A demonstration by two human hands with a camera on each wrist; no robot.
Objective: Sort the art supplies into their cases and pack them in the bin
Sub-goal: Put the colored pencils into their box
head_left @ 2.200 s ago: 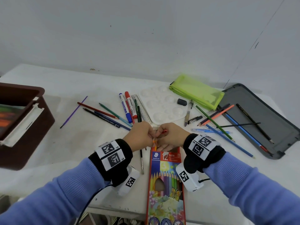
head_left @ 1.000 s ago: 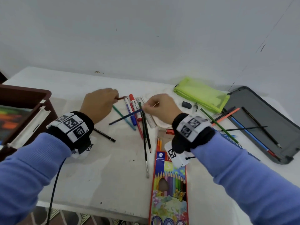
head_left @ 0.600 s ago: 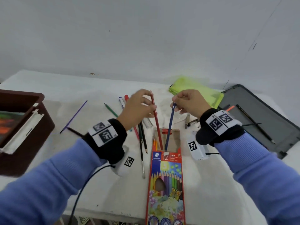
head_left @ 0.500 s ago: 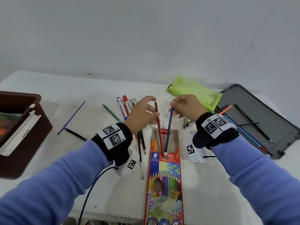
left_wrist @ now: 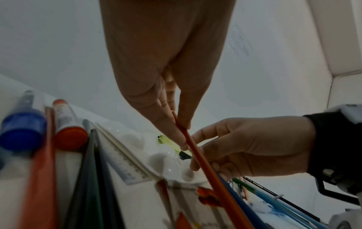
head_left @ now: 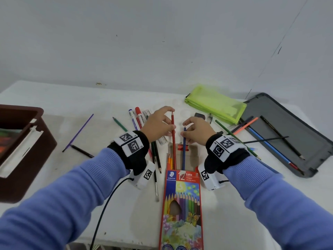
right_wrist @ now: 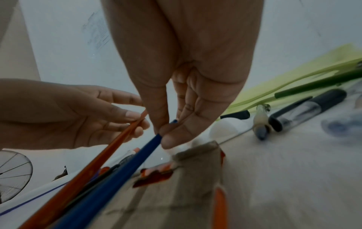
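A coloured-pencil box (head_left: pixel 182 204) lies flat in front of me with its far flap (head_left: pixel 191 156) open. My left hand (head_left: pixel 172 119) pinches a red pencil (head_left: pixel 173 141) near its upper end, and the lower end goes into the box mouth. My right hand (head_left: pixel 185 131) pinches a blue pencil (head_left: pixel 184 150) beside it, also entering the box. Orange pencils (head_left: pixel 169 160) lie inside at the left. The left wrist view shows the left hand (left_wrist: pixel 176 124) gripping the red pencil (left_wrist: pixel 201 167). The right wrist view shows the right hand (right_wrist: pixel 166 133) holding the blue pencil (right_wrist: pixel 125 167).
A brown bin (head_left: pixel 23 147) stands at the left edge. A green pouch (head_left: pixel 216 105) and a dark grey tray (head_left: pixel 288 130) holding pencils lie at the right. Markers (head_left: pixel 139 118), a purple pencil (head_left: pixel 79 132), a green pencil (head_left: pixel 119 124) and a brush (head_left: pixel 155 177) are scattered around.
Both hands lifted a pencil off the table, brought them over the box and stood them at its mouth. Since half a second ago both pencils have slid further in.
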